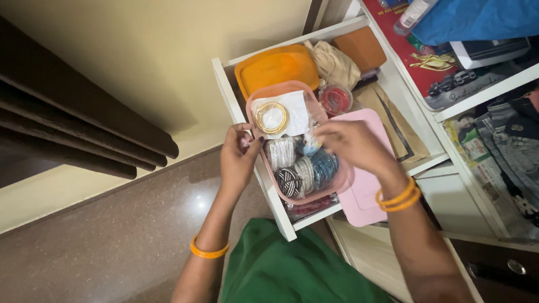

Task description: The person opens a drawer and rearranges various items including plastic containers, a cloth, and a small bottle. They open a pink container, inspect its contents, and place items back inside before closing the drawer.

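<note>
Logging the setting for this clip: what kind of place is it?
Probably a home bedroom or dressing area: an open white wardrobe drawer holds a pink box of bangles, folded clothes lie on a shelf, and dark curtains hang nearby.

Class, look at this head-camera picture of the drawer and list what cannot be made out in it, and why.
- What the right hand grips: hidden by its own back and fingers over the pink box.
- What the left hand pinches at the box rim: too small to tell.
- Bangles count: stacked, partly covered by the right hand.
- Orange box contents: lid shut.
- Blue cloth on the shelf: cut off by the top edge.
</note>
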